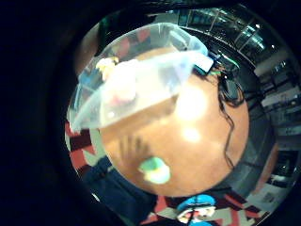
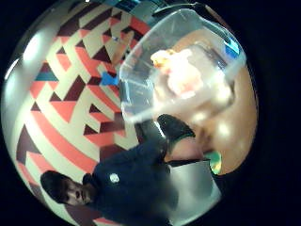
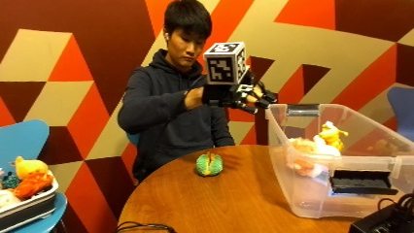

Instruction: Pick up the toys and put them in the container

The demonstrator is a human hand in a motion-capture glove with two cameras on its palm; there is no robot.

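Note:
A green plush toy (image 3: 209,165) lies on the round wooden table (image 3: 213,204) in front of the person; the little finger side palm view shows the same green toy (image 1: 155,170) on the wood. A clear plastic container (image 3: 279,131) stands at the table's right side. Inside it are a pink and white plush (image 3: 309,156) and a yellow toy (image 3: 331,133), which also show through the container wall (image 1: 94,110) as the pink plush (image 1: 123,85) and yellow toy (image 1: 107,65). My gloved right hand (image 3: 249,98) is raised in the air just left of the container's near corner, above the rim, fingers spread and holding nothing.
A blue chair at the left carries a tray (image 3: 29,206) with several more toys. A black device (image 3: 382,224) and cables sit at the table's front right edge, and another cable (image 3: 139,226) lies at the front left. A black latch (image 3: 360,182) hangs on the container's side.

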